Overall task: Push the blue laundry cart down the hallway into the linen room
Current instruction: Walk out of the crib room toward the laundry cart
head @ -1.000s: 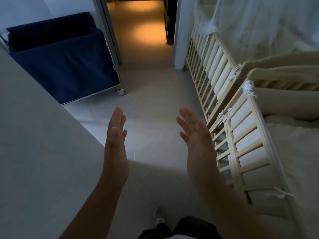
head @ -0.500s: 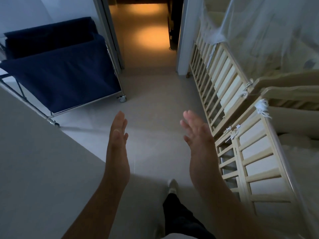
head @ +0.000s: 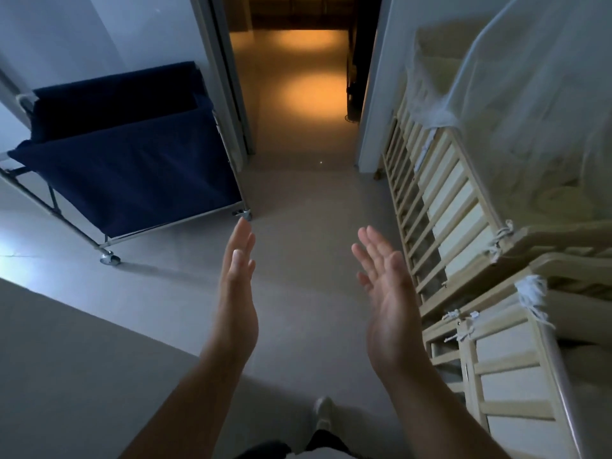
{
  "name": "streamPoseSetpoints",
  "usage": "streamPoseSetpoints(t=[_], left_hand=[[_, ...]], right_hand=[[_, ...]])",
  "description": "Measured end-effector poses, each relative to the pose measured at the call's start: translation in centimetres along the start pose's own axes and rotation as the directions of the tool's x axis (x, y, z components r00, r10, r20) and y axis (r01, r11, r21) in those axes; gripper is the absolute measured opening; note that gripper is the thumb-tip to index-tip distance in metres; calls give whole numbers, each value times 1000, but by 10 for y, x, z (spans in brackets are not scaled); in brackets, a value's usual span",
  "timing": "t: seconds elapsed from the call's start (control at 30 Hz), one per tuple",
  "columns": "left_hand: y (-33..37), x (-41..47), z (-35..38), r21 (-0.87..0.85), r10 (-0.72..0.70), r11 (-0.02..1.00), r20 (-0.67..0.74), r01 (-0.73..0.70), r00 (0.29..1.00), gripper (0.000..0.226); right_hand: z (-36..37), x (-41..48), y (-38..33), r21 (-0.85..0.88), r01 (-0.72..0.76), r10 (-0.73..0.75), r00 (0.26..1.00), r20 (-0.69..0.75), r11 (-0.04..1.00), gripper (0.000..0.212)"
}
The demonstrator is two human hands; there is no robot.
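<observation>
Cart (head: 132,167): dark blue cloth on metal frame, castors, long axis slanting toward doorway (head: 298,94). Sits ahead-left of left hand (head: 236,293), untouched. Right hand (head: 387,299) likewise flat, fingers spread, empty.

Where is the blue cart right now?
The blue cart stands on the left of the head view, against the wall beside the doorway, ahead of the open left hand.

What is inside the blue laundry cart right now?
Only dark blue fabric lining shows in the blue laundry cart; no laundry is visible. Its bottom is hidden by the near wall and shadow. Both hands are empty, away from it.
</observation>
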State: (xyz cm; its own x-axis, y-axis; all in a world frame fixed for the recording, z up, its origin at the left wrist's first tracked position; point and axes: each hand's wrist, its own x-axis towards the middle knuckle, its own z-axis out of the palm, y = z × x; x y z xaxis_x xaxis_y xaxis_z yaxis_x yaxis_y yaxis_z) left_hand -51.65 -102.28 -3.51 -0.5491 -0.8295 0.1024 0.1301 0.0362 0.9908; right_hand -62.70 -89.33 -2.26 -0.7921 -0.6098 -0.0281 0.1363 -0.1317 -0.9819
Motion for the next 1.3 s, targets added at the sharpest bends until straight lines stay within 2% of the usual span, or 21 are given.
streamPoseSetpoints(t=[0.33, 0.57, 0.67, 0.9, 1.3], left_hand=[[-13, 75, 33, -15, -5, 1000, 13, 5, 1000, 82], [-35, 153, 39, -38, -36, 999, 36, 37, 999, 56], [-45, 193, 40, -58, -48, 997, 42, 51, 998, 56], [-55, 299, 36, -55, -53, 997, 63, 57, 997, 45], [-70, 415, 33, -34, -52, 998, 140, 57, 989, 40]], right_hand=[[-5, 81, 0, 1, -1, 1, 1000, 1, 1000, 62], [9, 148, 8, -55, 3, -6, 999, -44, 998, 63], [19, 184, 11, -89, -11, 6, 998, -56, 996, 65], [57, 283, 5, -69, -3, -3, 996, -91, 998, 85], [101, 390, 9, -68, 19, -26, 994, -104, 997, 74]])
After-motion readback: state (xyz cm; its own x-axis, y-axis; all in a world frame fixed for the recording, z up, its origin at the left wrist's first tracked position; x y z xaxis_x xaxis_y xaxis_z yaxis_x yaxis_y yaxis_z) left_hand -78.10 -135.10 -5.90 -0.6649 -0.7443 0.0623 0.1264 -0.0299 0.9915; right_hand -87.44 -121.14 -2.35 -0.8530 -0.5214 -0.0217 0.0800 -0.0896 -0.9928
